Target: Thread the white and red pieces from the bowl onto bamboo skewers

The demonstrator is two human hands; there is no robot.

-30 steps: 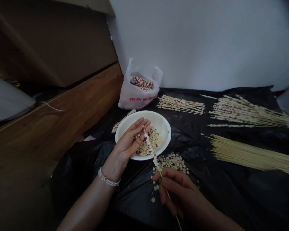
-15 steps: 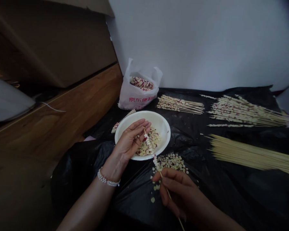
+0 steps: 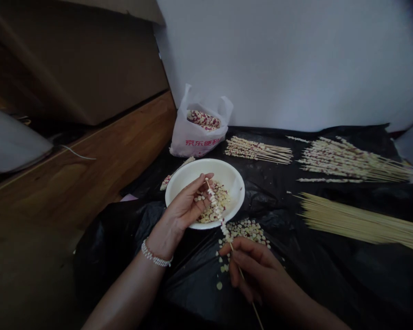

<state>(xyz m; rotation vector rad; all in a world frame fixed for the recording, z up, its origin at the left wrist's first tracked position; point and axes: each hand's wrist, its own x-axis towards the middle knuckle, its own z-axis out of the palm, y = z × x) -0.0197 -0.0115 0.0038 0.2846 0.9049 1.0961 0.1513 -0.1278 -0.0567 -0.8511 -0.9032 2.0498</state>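
My right hand (image 3: 253, 266) is closed around a thin wooden skewer (image 3: 241, 275), strung along its upper part with cream and purple corn kernels (image 3: 220, 215). The skewer slants up and left, its tip reaching the fingers of my left hand (image 3: 187, 199). There, thumb and forefinger pinch a corn kernel (image 3: 207, 179) against the tip. More loose kernels rest on the left palm and fingers. Beneath that hand stands a white bowl (image 3: 174, 174) with loose kernels in it. A pile of kernels (image 3: 251, 231) lies on the black plastic sheet (image 3: 189, 270) beside the bowl.
Behind the bowl stands a white plastic bag (image 3: 196, 140) holding corn cobs (image 3: 203, 119). Filled skewers (image 3: 256, 150) lie right of it, with a larger bundle (image 3: 337, 158) farther right. Bare skewers (image 3: 358, 220) lie nearer. A cob (image 3: 165, 182) lies left of the bowl.
The left thumb and fingertips have closed at the skewer's tip, where a kernel now sits. The right hand has barely moved, still holding the skewer.
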